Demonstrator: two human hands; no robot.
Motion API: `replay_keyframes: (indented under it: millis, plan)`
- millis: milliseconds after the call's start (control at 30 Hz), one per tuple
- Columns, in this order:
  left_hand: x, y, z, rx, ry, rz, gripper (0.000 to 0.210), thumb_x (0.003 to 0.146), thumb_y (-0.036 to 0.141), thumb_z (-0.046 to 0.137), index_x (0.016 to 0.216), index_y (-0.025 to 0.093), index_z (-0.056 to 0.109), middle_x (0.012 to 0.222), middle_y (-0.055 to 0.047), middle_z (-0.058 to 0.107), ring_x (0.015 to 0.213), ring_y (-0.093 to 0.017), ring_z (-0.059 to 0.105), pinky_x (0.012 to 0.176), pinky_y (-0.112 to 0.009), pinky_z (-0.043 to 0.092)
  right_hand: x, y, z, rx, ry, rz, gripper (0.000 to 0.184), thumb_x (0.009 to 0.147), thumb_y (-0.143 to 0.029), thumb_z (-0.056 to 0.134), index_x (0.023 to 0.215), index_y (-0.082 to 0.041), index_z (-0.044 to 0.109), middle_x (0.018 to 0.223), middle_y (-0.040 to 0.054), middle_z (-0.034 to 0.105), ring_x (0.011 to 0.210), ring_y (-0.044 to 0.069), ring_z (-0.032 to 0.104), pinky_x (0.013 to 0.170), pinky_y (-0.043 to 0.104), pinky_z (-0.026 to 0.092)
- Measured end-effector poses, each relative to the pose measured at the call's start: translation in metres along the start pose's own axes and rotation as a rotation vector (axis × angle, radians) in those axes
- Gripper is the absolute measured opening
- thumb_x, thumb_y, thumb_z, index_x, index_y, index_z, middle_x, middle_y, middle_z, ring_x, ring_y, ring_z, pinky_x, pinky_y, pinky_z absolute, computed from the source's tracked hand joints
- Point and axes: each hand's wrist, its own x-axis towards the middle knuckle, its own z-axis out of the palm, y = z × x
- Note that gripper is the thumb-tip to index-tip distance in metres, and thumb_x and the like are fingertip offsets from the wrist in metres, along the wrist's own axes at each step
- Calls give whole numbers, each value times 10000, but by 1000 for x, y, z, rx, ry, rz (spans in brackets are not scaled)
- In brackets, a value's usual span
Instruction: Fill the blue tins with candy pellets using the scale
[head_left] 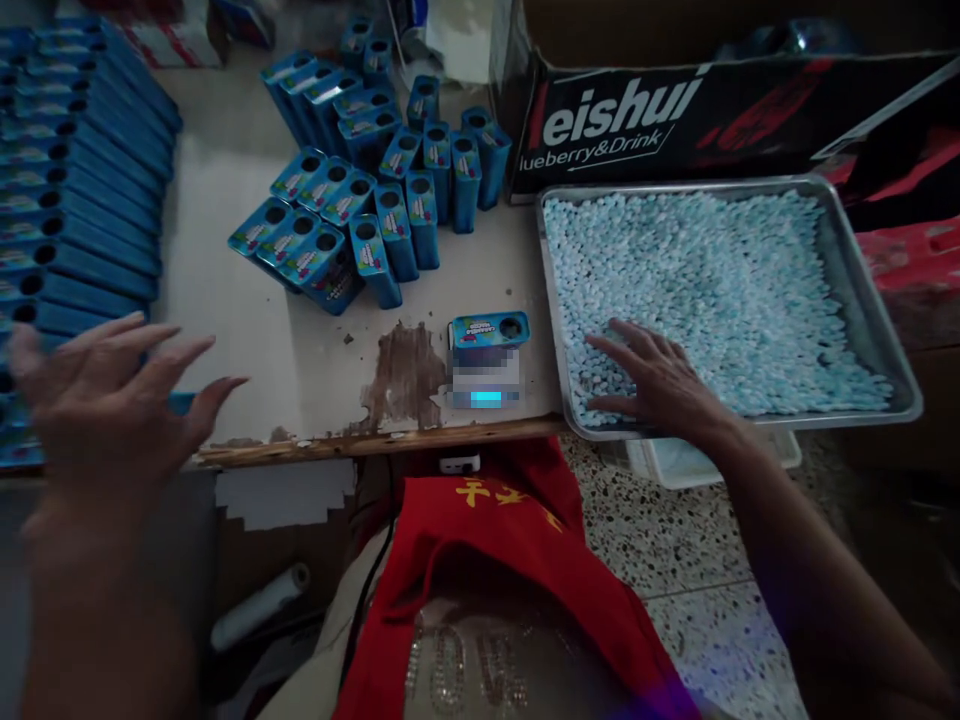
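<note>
My right hand (664, 385) rests at the near left corner of a metal tray (874, 270), fingers spread on the small pale-blue candies (697, 270) that fill it. Over the left end of the table hovers my left hand (112, 400), fingers apart and nothing seen in them. It is nearest to the long rows of blue tins (97, 220), some of which it covers. Between my hands, one blue candy tin (491, 328) with a dark round hole in its top sits near the table edge. Its lower front is blurred, with a bright cyan patch.
Behind that tin stands a loose group of similar holed tins (330, 190). A black cardboard box (615, 130) is beyond the tray. The tray's near edge overhangs the table, above a white plastic container (690, 465). The table's wooden front edge (375, 438) is chipped.
</note>
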Motion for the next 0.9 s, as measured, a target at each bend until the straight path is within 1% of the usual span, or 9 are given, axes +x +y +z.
replay_keyframes:
  millis: [67,133,300,400,500,567,633,800,900]
  plan:
    - [14,21,17,101,25,157,402,830,499,938,1212,463,818,1451,62,808,1507,-492,682,1444,-776,164,2,0,9,-15,4,-36,716,943,-358,896,1620,-379,663,1795,157,527,1601,519,499,1212,687,505]
    - [27,38,34,140,31,271,385,874,500,935,1231,432,809,1439,34,817,1454,-470,726,1420,-785,232,14,-3,11,-39,24,-42,570,961,-296,820,1519,-363,724,1722,131,593,1529,482,549,1183,646,517]
    - [47,77,70,97,-28,388,281,969,456,901,1228,385,818,1409,11,820,1448,-389,731,1424,-762,295,54,-3,5,-16,-11,-3,272,920,-218,714,1176,-285,775,1328,131,746,1140,371,695,937,478,565]
    - [47,92,82,48,-102,389,179,1009,444,852,1172,373,823,1361,13,829,1439,-366,730,1426,-760,317,64,6,-4,158,22,134,176,934,-270,695,1100,-301,745,1089,95,770,927,317,691,819,452,538]
    - [41,95,87,28,-161,338,139,1045,466,805,1140,365,822,1317,15,845,1390,-353,747,1397,-737,376,60,17,-17,522,151,379,76,983,-364,675,1041,-328,709,892,64,745,793,275,648,747,449,527]
    - [37,94,89,21,-169,307,164,1068,506,770,1123,361,823,1272,14,856,1308,-341,775,1350,-722,439,56,24,-24,798,196,536,81,980,-410,673,994,-330,669,907,66,757,757,257,641,681,429,523]
    - [34,94,90,-28,-172,290,191,1082,534,753,1117,360,826,1235,10,863,1226,-326,795,1304,-698,501,51,29,-28,959,202,622,107,959,-424,678,970,-326,637,962,81,772,765,257,658,635,413,516]
    - [31,116,98,-305,-158,306,234,1102,557,783,1206,350,816,1237,0,865,1185,-279,810,1202,-566,631,42,22,-23,1031,253,621,99,940,-410,659,971,-323,624,876,87,707,750,269,646,615,426,483]
    - [28,139,113,-447,-139,245,473,1083,609,824,1445,317,736,1385,-49,831,1302,-286,794,1193,-507,648,39,6,-19,906,285,597,101,929,-417,663,966,-327,637,830,79,699,725,286,645,625,447,493]
